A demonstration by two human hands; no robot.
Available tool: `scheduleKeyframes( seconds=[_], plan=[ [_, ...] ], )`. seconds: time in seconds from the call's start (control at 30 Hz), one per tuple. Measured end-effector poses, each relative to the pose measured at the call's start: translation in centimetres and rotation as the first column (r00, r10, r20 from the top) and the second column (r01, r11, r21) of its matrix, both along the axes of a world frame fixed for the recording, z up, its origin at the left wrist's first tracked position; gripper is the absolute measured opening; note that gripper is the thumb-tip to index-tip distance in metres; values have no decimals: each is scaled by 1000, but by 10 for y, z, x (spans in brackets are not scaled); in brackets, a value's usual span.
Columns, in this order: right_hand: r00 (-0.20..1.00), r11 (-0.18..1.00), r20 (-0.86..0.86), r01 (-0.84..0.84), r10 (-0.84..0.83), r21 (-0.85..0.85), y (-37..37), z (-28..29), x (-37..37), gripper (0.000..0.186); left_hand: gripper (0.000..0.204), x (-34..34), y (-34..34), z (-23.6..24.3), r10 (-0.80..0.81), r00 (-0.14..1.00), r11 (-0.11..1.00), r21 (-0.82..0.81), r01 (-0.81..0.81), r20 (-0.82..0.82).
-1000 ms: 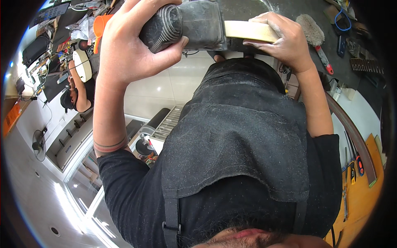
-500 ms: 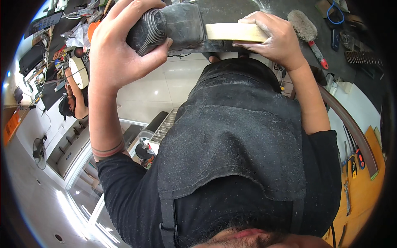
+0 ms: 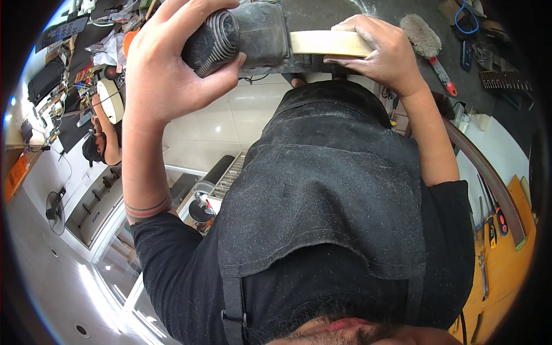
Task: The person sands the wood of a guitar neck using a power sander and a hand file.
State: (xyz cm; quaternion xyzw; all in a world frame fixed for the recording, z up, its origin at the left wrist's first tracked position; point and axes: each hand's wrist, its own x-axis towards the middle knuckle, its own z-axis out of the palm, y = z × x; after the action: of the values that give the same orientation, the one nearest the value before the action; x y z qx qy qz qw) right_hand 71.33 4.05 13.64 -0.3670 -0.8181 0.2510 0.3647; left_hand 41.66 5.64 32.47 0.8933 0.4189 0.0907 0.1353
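My left hand (image 3: 178, 63) is wrapped round a dusty black tool (image 3: 261, 35) with a ribbed, rounded end and a flat squarish body; it looks like a power sander, though its underside is hidden. My right hand (image 3: 376, 54) pinches the right end of a pale, slightly curved wooden piece (image 3: 325, 43), thumb below and fingers above. The left end of the wood meets the right edge of the black tool; whether they touch or one overlaps the other, I cannot tell. Both hands are over the dark workbench (image 3: 322, 14) at the top, near its edge.
Right of my right hand lie a fluffy brush (image 3: 422, 37) with a red-and-white handle, a blue cord loop (image 3: 466, 18) and a fretted neck (image 3: 506, 80). Screwdrivers (image 3: 491, 233) lie at far right. At left, a person (image 3: 106, 138) works at a cluttered bench.
My left hand and the black tool have shifted slightly to the right. The left end of the wood has moved a little right too; my right hand has barely moved.
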Motion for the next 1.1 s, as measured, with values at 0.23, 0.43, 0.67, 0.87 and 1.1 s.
scheduleKeyframes(
  seconds=[0.23, 0.43, 0.67, 0.87, 1.1],
  plan=[
    [1000, 999, -10, -17, 17, -38, 0, 4, -1, 50, 57, -12, 3, -5, 31, 999, 998, -52, -30, 22],
    [999, 1000, -32, -17, 17, -20, 2, 3, 0, 48, 54, -5, 6, -6, -52, 995, 996, 75, 45, 89],
    [1000, 999, -24, -3, 2, -32, 0, 5, 1, 49, 54, -19, 14, -18, 0, 997, 995, 101, -7, 76],
    [1000, 1000, -24, -6, 6, -3, 3, 4, -1, 49, 54, -9, 12, -15, 58, 997, 993, 99, -62, 44],
    [999, 1000, -35, -4, 4, 5, 4, 0, 0, 48, 58, -24, 28, -41, -23, 972, 988, 152, -13, 233]
  ],
)
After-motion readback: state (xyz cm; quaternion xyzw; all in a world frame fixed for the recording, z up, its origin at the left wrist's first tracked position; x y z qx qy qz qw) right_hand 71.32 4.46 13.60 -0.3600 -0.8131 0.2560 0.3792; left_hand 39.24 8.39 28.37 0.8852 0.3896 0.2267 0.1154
